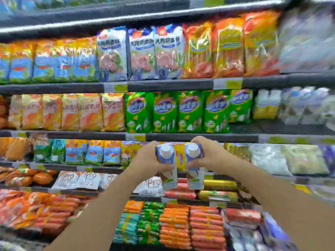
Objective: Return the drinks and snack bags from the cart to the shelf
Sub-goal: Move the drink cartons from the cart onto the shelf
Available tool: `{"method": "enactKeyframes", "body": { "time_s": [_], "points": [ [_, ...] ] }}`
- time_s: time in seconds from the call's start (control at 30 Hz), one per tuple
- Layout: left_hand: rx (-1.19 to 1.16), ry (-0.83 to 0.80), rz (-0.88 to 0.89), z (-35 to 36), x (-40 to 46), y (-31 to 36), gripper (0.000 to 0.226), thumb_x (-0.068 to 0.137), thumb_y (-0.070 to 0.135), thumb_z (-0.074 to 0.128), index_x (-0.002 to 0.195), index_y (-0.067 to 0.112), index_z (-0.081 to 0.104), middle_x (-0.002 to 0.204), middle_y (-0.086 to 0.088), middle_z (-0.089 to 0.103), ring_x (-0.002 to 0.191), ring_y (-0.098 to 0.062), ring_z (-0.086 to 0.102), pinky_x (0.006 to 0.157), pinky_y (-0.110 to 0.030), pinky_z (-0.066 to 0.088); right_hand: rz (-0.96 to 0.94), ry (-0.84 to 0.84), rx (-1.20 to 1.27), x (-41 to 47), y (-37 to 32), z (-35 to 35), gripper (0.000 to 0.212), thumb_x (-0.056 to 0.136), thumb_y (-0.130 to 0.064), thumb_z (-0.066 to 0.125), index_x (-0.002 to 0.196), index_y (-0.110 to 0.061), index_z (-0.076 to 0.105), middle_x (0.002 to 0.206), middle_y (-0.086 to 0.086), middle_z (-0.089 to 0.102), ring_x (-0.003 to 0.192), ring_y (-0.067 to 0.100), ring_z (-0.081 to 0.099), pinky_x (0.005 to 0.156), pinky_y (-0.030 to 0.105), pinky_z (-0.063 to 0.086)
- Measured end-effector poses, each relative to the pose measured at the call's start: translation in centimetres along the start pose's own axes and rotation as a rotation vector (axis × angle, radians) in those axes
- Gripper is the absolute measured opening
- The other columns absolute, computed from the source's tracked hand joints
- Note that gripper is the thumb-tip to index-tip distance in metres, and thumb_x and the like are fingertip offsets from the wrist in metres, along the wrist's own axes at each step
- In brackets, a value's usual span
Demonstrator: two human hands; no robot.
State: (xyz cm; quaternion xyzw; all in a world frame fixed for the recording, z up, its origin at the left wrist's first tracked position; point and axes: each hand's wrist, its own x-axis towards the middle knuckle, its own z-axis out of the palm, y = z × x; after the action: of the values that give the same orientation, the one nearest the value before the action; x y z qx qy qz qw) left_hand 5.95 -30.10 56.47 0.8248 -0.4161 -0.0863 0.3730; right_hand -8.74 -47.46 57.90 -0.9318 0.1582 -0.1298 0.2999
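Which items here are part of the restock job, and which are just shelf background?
In the job:
- left drink carton, gripped by left hand
- right drink carton, gripped by right hand
- shelf, the destination

Background:
- green snack bags
- white Pro packs
- orange sausage packs
- yellow price tags

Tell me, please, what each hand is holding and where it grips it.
The left hand grips the left carton and the right hand grips the right carton, each around the upper body, just below the white cap.

left hand point(147, 156), right hand point(211, 155), raised, gripping
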Motion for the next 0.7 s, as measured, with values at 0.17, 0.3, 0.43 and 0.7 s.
{"method": "enactKeyframes", "body": {
  "time_s": [0.17,0.3,0.43,0.7],
  "points": [
    [-0.021,-0.074,0.108,8.1,5.1,9.5,0.046,0.062,0.032,0.091,0.085,0.022,0.052,0.08,0.008,0.058,0.069,-0.007,0.052,0.055,-0.022,0.036,0.077,0.098,-0.02,-3.8,7.9,-9.2,0.046,0.072,-0.033,0.084,0.105,-0.021,0.054,0.098,-0.004,0.061,0.09,0.016,0.059,0.076,0.033,0.047],
    [-0.033,-0.118,0.183,13.9,8.0,16.6,0.048,0.059,0.033,0.092,0.086,0.019,0.054,0.081,0.005,0.059,0.07,-0.01,0.053,0.057,-0.024,0.038,0.141,0.158,-0.017,-7.2,13.6,-15.9,0.047,0.073,-0.032,0.084,0.108,-0.018,0.057,0.1,-0.002,0.064,0.09,0.016,0.06,0.074,0.027,0.046],
    [-0.066,-0.139,0.22,18.5,9.8,22.7,0.047,0.061,0.034,0.091,0.091,0.019,0.058,0.086,0.004,0.063,0.072,-0.008,0.056,0.059,-0.024,0.042,0.179,0.209,-0.013,-9.8,18.3,-21.3,0.046,0.074,-0.033,0.083,0.11,-0.02,0.058,0.103,-0.005,0.062,0.093,0.015,0.06,0.074,0.024,0.045],
    [-0.063,-0.14,0.281,24.5,13.0,30.5,0.05,0.064,0.033,0.09,0.098,0.014,0.057,0.09,-0.001,0.062,0.077,-0.012,0.056,0.063,-0.027,0.043,0.205,0.274,-0.025,-12.6,24.3,-27.7,0.04,0.076,-0.031,0.083,0.105,-0.024,0.056,0.102,-0.005,0.058,0.093,0.015,0.057,0.074,0.024,0.045]
  ]
}}
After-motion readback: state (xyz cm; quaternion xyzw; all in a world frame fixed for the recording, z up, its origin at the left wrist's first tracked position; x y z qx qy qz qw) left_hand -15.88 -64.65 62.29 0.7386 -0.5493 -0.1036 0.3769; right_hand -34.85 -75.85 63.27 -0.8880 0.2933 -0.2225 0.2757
